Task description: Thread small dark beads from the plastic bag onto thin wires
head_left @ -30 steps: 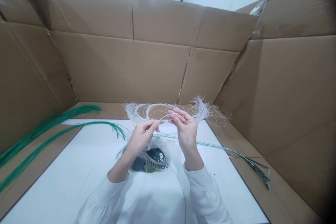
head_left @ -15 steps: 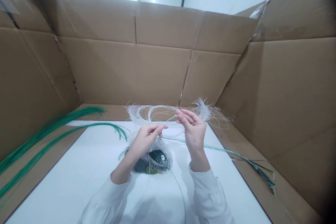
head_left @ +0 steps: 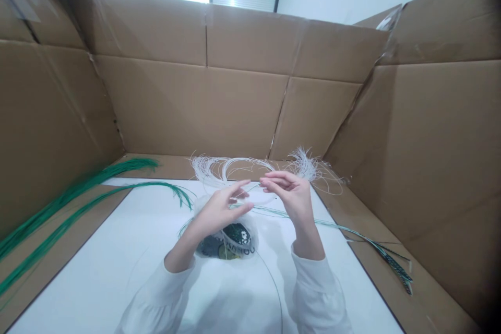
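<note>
My left hand (head_left: 221, 206) and my right hand (head_left: 289, 193) are raised close together over a white sheet (head_left: 117, 255). Between them runs a thin pale-green strand (head_left: 254, 186). My right hand pinches its end with thumb and fingertips. My left hand's fingers are spread, thumb and forefinger apart around the strand; whether they touch it I cannot tell. Under my left hand lies a clear plastic bag (head_left: 230, 237) with dark green beaded pieces inside. A bundle of white wispy strands (head_left: 219, 167) curls just beyond my hands.
Tall cardboard walls (head_left: 242, 109) enclose the work area on three sides. Long green feather-like strands (head_left: 78, 193) lie at the left. A thin green stem with a spotted tip (head_left: 395, 266) lies across the right cardboard floor. A fine dark wire (head_left: 274, 287) curves toward me.
My left hand has loosened from a pinch to spread fingers. My right hand has tilted, fingers now pointing left. The view has shifted slightly.
</note>
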`<state>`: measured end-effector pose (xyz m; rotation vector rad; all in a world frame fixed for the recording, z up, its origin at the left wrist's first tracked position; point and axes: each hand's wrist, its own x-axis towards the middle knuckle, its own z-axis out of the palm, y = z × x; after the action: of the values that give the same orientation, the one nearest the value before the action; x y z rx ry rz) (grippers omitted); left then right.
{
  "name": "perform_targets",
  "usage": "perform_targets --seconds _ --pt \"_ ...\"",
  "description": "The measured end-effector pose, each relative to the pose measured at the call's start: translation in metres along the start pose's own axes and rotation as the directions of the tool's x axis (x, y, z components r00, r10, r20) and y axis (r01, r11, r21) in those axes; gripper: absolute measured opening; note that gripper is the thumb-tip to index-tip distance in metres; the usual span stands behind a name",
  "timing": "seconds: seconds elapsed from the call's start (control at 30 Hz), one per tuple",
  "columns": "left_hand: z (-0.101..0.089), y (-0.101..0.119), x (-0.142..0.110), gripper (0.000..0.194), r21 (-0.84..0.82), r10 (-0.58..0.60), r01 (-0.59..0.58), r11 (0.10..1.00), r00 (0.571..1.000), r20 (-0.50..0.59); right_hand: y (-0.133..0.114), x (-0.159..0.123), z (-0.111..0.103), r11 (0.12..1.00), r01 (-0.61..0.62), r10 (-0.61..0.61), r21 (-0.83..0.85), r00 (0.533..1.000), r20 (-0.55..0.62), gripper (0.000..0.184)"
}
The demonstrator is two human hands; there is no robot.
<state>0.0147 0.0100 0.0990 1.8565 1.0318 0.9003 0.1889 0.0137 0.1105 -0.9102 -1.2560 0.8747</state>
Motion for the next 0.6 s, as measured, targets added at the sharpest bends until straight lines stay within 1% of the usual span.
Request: perform_targets --seconds 0.03,0.07,0.13,0.2,0.27,0.33,0.4,0.43,0.47,0.5,0.53,0.6 --pt "0.001 0.000 0.000 0.056 -0.003 0.041 -0.042 0.999 0.998 -0.041 0.000 -0.002 0.002 0.999 0.007 -0.005 -0.039 0.999 0.050 0.016" --pt "0.002 0.000 0.000 0.054 -0.003 0.086 -0.086 0.996 0.994 -0.074 0.000 -0.004 0.004 0.996 0.033 -0.025 -0.082 0.995 0.098 0.014" --pt "0.004 0.002 0.000 0.042 0.001 0.130 -0.130 0.992 0.989 -0.075 0.001 -0.008 0.010 0.978 0.118 -0.091 -0.170 0.983 0.160 0.011" --pt "0.005 0.005 -0.001 0.035 0.040 0.116 -0.114 0.993 0.992 -0.056 0.004 -0.009 0.014 0.959 0.180 -0.150 -0.218 0.977 0.150 0.010" --pt "0.005 0.007 -0.002 0.037 0.100 0.082 -0.076 0.992 0.995 -0.064 0.007 -0.008 0.015 0.962 0.185 -0.176 -0.203 0.983 0.058 0.010" --pt "0.000 0.010 -0.004 0.037 0.145 0.067 -0.058 0.988 0.996 -0.058 0.008 -0.004 0.009 0.970 0.177 -0.193 -0.165 0.977 -0.087 0.013" --pt "-0.013 0.009 -0.009 0.035 0.181 0.056 -0.053 0.982 0.998 -0.007 0.006 0.002 -0.008 0.969 0.193 -0.227 -0.154 0.939 -0.257 0.016" --pt "-0.022 0.008 -0.013 0.034 0.197 0.048 -0.051 0.979 0.999 0.018 0.005 0.005 -0.022 0.965 0.207 -0.251 -0.158 0.902 -0.352 0.017" --pt "-0.034 0.005 -0.017 0.032 0.213 0.038 -0.048 0.976 0.998 0.049 0.004 0.008 -0.038 0.962 0.221 -0.271 -0.163 0.853 -0.446 0.020" --pt "-0.048 0.002 -0.023 0.031 0.227 0.024 -0.041 0.973 0.997 0.079 0.004 0.010 -0.057 0.958 0.230 -0.286 -0.170 0.791 -0.541 0.024" --pt "-0.064 -0.003 -0.029 0.029 0.246 -0.005 -0.019 0.969 0.996 0.095 0.004 0.012 -0.077 0.950 0.248 -0.310 -0.189 0.694 -0.650 0.026" --pt "-0.099 -0.011 -0.044 0.025 0.276 -0.066 0.046 0.960 0.996 0.064 0.007 0.012 -0.121 0.940 0.278 -0.316 -0.199 0.484 -0.816 0.025"
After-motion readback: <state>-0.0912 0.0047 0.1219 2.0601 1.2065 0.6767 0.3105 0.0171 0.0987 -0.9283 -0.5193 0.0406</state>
